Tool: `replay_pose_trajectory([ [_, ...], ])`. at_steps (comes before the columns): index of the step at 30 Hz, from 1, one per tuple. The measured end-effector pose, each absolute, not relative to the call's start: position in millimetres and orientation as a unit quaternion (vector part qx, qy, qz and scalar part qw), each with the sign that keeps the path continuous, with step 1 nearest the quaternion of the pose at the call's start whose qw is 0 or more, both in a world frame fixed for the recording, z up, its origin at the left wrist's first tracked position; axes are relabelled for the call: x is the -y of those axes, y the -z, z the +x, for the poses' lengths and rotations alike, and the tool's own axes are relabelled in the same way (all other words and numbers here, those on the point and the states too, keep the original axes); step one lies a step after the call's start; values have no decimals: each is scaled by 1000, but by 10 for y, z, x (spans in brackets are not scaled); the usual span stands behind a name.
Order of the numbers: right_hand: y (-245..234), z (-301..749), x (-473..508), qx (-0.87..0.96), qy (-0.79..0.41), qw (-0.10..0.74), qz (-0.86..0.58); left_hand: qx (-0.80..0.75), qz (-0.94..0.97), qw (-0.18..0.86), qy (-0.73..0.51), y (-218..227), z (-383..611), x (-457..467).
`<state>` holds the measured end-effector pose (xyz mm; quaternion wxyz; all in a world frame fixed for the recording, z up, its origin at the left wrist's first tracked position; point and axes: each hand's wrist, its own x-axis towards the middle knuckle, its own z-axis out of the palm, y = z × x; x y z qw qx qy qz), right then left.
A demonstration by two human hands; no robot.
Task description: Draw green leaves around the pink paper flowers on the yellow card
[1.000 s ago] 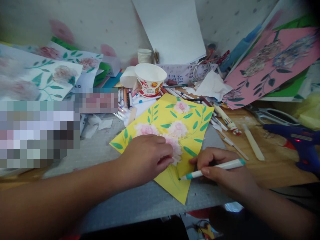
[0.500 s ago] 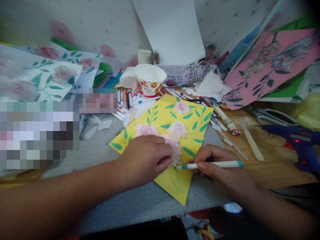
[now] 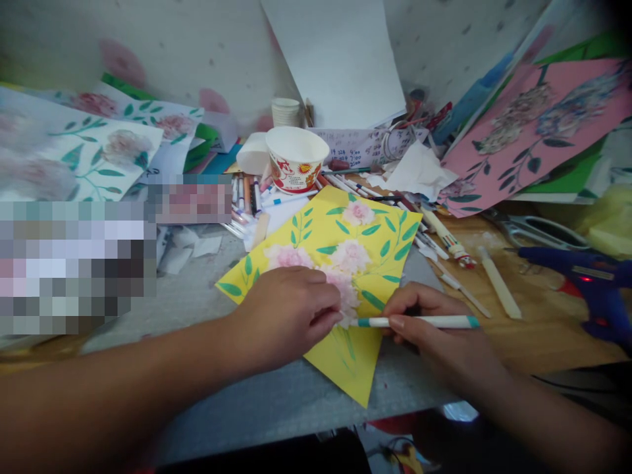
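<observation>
A yellow sheet [image 3: 345, 230] with pink flowers and green leaves lies on the grey mat. My left hand [image 3: 289, 315] presses down on its lower left part, fingers curled beside a pink flower [image 3: 345, 293]. My right hand [image 3: 434, 329] grips a white marker with teal ends [image 3: 419, 322], held nearly level. Its tip touches the sheet just below the lowest flower, where thin green stem lines [image 3: 345, 345] are drawn.
A paper cup [image 3: 296, 157] stands behind the sheet amid several scattered markers [image 3: 247, 194]. A blue glue gun [image 3: 592, 283], scissors [image 3: 533, 227] and a wooden stick [image 3: 498, 282] lie at right. Painted flower sheets lean at left [image 3: 99, 151] and right [image 3: 533, 125].
The marker has swung from a downward slant to nearly level, and its tip has moved up toward the lowest flower. More green stem lines show. My left hand has stayed put.
</observation>
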<state>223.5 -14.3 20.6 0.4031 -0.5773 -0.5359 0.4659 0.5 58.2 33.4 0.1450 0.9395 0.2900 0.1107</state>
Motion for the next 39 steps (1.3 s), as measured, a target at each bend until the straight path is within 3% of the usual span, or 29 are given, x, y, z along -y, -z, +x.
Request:
replay_pose_trajectory([
  [39,-213,2203,155,532,-478,410,-567,-288,938,151,-116,-345,11,-591],
])
